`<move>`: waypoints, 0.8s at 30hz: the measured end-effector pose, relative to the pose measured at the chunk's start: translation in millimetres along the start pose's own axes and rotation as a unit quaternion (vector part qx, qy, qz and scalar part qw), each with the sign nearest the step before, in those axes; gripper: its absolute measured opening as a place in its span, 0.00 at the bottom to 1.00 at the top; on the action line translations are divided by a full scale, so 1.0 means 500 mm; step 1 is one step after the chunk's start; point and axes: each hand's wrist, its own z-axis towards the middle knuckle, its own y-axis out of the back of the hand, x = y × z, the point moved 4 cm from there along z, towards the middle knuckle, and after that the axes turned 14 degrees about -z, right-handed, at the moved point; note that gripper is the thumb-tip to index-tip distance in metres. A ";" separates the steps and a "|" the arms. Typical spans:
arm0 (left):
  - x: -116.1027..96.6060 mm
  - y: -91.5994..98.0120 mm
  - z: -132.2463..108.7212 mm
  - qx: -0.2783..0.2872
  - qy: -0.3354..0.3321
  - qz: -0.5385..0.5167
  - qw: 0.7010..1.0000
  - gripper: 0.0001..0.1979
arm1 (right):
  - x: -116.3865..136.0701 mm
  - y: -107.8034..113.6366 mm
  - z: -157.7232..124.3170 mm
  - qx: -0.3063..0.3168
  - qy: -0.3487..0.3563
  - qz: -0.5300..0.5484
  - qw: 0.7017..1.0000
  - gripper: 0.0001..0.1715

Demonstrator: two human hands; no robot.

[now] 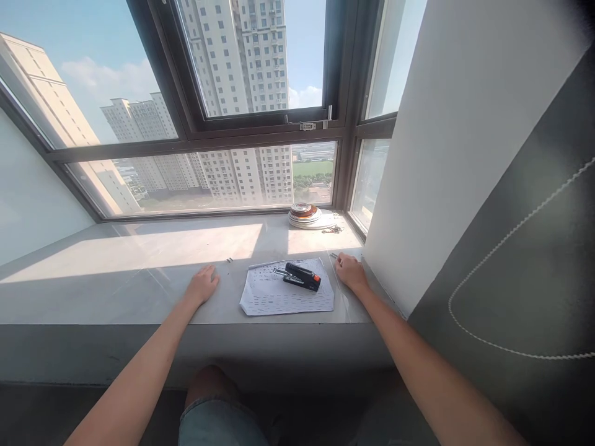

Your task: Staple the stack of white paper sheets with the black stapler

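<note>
A black stapler [302, 277] with an orange-red patch lies on a sheet of paper [267, 300] covered with printed and handwritten lines. It is swung open, its metal part pointing left. My left hand [203, 285] rests on the sill left of the paper, fingers lying on the surface, nothing visible in it. Beyond its fingertips are small metal pieces [229, 260], perhaps bits of staple strip. Right of the paper, my right hand [351, 271] has its fingers closed on a short grey strip [333, 255], which looks like staples; most of it is hidden.
Near the window corner stands a stack of round white and brown plate-like items [304, 217], with a small dark tangled item [333, 229] beside it. A white wall [409, 155] bounds the pale sill [139, 291] at right. A beaded cord [469, 279] hangs farther right.
</note>
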 end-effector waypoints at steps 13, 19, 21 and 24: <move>-0.065 -0.013 -0.061 0.078 -0.151 -0.049 0.984 0.27 | 0.001 -0.002 0.000 0.010 0.010 -0.005 1.000 0.12; -0.063 -0.015 -0.061 0.060 -0.161 -0.062 0.983 0.25 | 0.000 -0.004 -0.001 0.012 0.008 -0.011 1.000 0.13; -0.064 -0.013 -0.069 0.050 -0.157 -0.064 0.984 0.24 | -0.001 -0.005 -0.001 0.009 0.010 -0.010 1.000 0.13; -0.068 -0.010 -0.103 0.022 -0.142 -0.066 0.987 0.24 | -0.001 -0.006 -0.002 0.006 0.015 -0.006 1.000 0.13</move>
